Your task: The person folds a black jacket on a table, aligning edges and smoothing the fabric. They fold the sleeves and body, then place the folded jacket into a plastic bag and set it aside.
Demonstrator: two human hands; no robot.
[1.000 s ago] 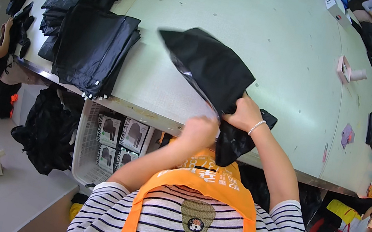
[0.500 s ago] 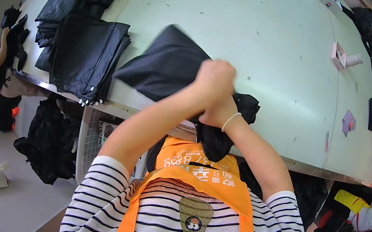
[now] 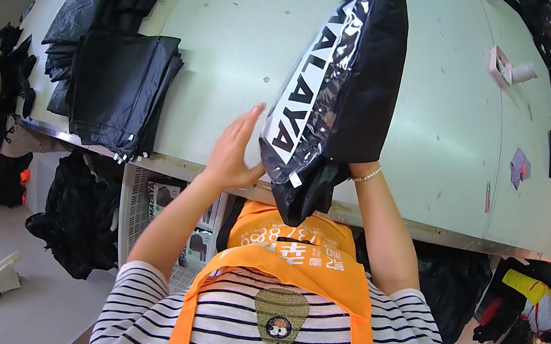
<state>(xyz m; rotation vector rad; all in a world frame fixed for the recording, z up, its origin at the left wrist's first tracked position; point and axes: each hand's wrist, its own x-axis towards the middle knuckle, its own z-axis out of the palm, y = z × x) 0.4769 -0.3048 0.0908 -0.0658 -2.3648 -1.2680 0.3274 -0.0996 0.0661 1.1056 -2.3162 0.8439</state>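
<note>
Head fisheye looks down, seemingly near the hands (image 3: 229, 153).

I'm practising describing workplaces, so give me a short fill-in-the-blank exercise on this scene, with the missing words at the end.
1. The apron is ____ in colour.
2. The left hand is ____, not clenched.
3. The bag mostly hides the ____ hand.
4. On the table, the black pile lies to the ____ of the bag.

Missing words: orange; open; right; left.
</note>
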